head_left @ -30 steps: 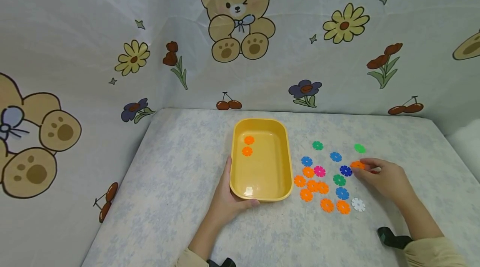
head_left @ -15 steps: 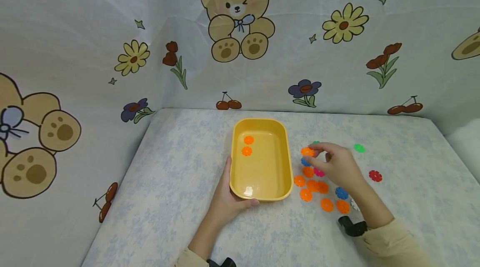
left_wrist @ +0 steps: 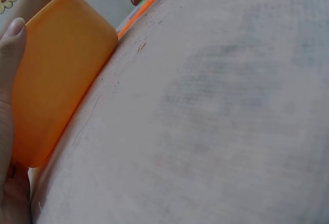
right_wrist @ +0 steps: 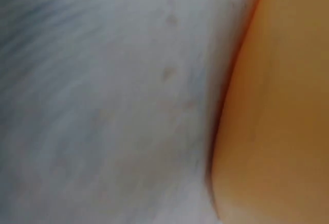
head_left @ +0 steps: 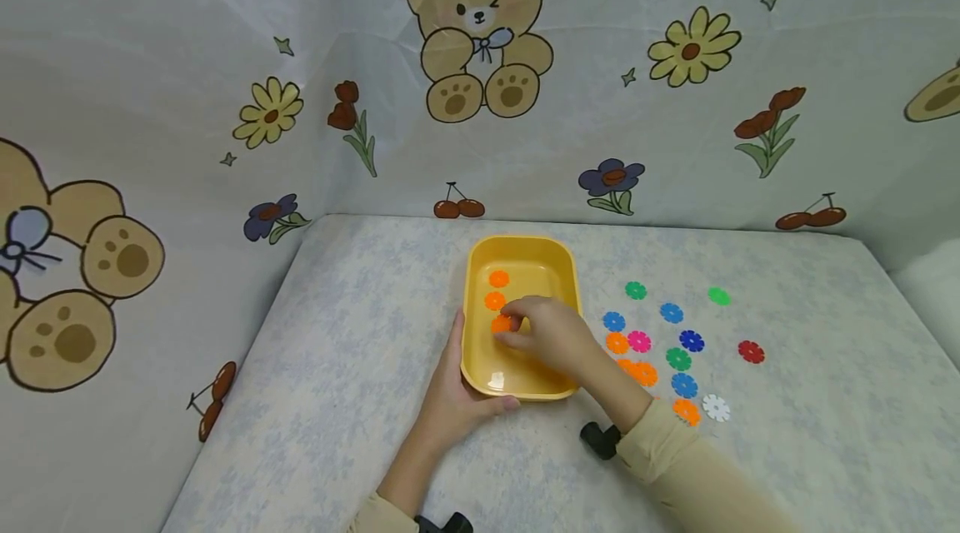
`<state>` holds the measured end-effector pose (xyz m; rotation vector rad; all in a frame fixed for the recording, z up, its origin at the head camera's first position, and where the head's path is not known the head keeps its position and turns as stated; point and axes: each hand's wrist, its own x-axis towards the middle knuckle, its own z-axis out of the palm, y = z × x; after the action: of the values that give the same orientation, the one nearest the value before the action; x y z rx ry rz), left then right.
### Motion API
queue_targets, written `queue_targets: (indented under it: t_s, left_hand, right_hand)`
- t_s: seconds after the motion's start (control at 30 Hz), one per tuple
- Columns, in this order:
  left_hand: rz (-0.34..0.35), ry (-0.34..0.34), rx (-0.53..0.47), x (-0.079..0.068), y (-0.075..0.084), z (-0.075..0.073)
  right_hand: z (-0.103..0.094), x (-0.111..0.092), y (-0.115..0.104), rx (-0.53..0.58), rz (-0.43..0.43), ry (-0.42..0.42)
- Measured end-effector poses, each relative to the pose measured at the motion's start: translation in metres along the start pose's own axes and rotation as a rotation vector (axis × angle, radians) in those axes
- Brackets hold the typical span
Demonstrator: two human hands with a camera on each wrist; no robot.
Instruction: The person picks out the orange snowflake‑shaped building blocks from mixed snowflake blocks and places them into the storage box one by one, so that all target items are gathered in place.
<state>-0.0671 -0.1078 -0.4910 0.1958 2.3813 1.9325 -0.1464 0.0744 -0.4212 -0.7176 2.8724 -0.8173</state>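
Note:
A yellow plastic tray (head_left: pixel 480 362) lies on the table in the head view. My left hand (head_left: pixel 452 404) holds its near left corner, thumb along the front wall and fingers at the left side; the left wrist view shows the thumb against the tray's outer wall (left_wrist: pixel 64 75). Inside the tray, my right hand (head_left: pixel 553 335) pinches an orange flower-shaped disc (head_left: pixel 500 324) between thumb and fingertips. Two more orange discs (head_left: pixel 495 301) lie just beyond it in a column. Only the tray wall (right_wrist: pixel 272 111) and table show in the right wrist view, with no fingers.
Right of the tray lie several loose flower discs: orange (head_left: pixel 686 412), blue (head_left: pixel 684 386), green (head_left: pixel 678 359), pink (head_left: pixel 639 341), red (head_left: pixel 751 351) and white (head_left: pixel 716 408). My right forearm covers part of this group. A printed cloth (head_left: pixel 600 17) hangs behind the table.
My right hand has carried the orange disc leftward from the far right of the loose discs into the tray, leaving a red disc uncovered. My left hand keeps its hold on the tray.

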Motion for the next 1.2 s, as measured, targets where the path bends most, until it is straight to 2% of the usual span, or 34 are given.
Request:
queue_targets:
  t_s: [0.23,0.43,0.83,1.0,1.2]
  left_hand:
    - [0.015,-0.011,0.018,0.003,-0.001,0.003]
    - [-0.008,0.018,0.047,0.002,0.000,0.003]
    - [-0.002,0.015,0.048,0.001,-0.003,0.002]
    - [-0.010,0.004,0.008,0.000,-0.002,0.002]
    - [0.004,-0.002,-0.004,0.000,-0.001,0.001]
  right_hand:
    - [0.016,0.013,-0.003,-0.067,0.047,-0.047]
    - [0.023,0.019,0.003,-0.056,0.077,-0.049]
    - [0.024,0.017,0.003,-0.044,0.054,-0.043]
    - [0.004,0.006,-0.007,0.003,0.075,0.014]
    - [-0.045,-0.016,-0.007,0.023,0.099,0.133]
